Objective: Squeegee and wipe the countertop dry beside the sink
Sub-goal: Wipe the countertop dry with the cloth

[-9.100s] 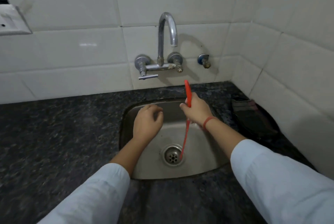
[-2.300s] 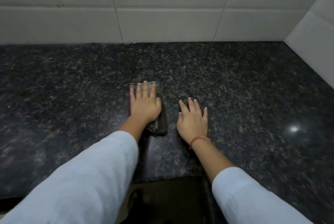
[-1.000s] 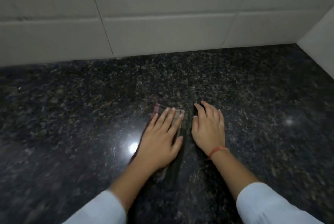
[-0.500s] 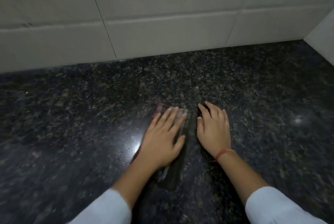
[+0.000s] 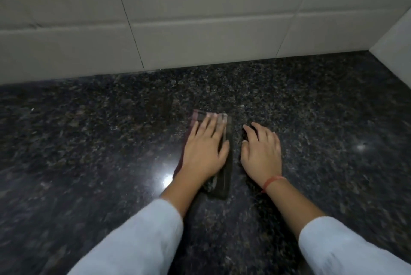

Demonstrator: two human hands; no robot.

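Observation:
A dark folded cloth [image 5: 223, 182] with a checked far edge lies flat on the dark speckled granite countertop [image 5: 89, 141]. My left hand [image 5: 205, 150] presses palm-down on the cloth, fingers together and extended, covering most of it. Just to the right, my right hand [image 5: 262, 152] rests palm-down on the bare counter, fingers slightly curled and holding nothing; a red band circles its wrist. No squeegee or sink is in view.
A white tiled wall [image 5: 178, 30] runs along the back of the counter. A second tiled wall [image 5: 395, 48] closes the corner at the right. Light glints off the counter left of my left wrist.
Over the last second my left hand has pushed the cloth a little farther from me and to the right. My right hand stays beside it. Earlier I held a red squeegee over the sink.

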